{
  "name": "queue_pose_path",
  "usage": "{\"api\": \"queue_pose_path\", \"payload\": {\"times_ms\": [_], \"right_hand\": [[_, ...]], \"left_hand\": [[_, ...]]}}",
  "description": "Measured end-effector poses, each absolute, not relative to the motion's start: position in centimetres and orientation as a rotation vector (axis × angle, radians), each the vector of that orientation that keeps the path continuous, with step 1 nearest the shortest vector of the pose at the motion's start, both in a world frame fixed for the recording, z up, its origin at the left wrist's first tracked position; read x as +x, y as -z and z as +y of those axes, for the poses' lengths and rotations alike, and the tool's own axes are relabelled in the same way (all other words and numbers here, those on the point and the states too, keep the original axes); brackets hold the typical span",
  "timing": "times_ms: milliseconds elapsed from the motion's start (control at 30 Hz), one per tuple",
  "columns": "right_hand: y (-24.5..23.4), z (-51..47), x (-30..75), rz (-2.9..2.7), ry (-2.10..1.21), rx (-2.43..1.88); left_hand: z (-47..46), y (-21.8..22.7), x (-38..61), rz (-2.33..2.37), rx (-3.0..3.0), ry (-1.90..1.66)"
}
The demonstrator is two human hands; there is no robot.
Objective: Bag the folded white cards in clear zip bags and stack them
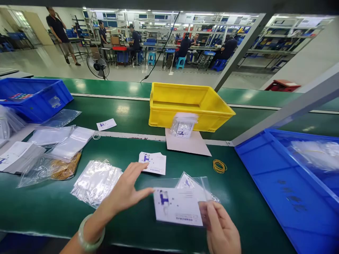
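My right hand [222,229] pinches a white printed card in a clear plastic bag [178,208] by its right edge, just above the green table. My left hand [127,188], with a pale bangle on the wrist, has its fingers stretched out and touches the card's left edge. A small stack of the same white cards [153,163] lies just beyond the left hand. Left of it sits a pile of empty clear bags [95,181]. Behind the held card lies another bagged card [190,183].
A yellow bin [190,106] stands mid-table with a bundle of bagged cards [183,126] leaning on it over a cardboard sheet. Blue bins sit at far left [34,98] and right [291,183]. Rubber bands [219,165] lie loose; more are bagged at left [63,169]. People work far behind.
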State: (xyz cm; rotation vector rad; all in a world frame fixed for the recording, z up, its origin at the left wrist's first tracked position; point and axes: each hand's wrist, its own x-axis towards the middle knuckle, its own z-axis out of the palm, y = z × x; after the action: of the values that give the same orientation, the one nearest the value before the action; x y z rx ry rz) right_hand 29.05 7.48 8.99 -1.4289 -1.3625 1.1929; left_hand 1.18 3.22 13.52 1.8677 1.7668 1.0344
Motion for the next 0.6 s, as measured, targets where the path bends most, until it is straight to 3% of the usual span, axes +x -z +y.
{"api": "queue_pose_path", "payload": {"times_ms": [133, 333, 467, 600], "right_hand": [[-5.0, 9.0, 31.1, -1.625, -0.785, -1.749], [0.5, 9.1, 30.2, -2.388, -0.408, -1.432], [1.2, 10.5, 32.5, -2.377, -0.481, -1.461], [-2.5, 11.6, 32.7, -2.047, -0.904, -1.503]], "left_hand": [[8.7, -11.7, 0.3, 1.736, 2.046, -0.695], [12.6, -10.0, -0.4, 1.667, 2.009, -0.493], [12.3, -10.8, -1.1, 1.67, 1.981, -0.547], [10.1, -12.2, 0.4, 1.519, 2.109, -0.784]]}}
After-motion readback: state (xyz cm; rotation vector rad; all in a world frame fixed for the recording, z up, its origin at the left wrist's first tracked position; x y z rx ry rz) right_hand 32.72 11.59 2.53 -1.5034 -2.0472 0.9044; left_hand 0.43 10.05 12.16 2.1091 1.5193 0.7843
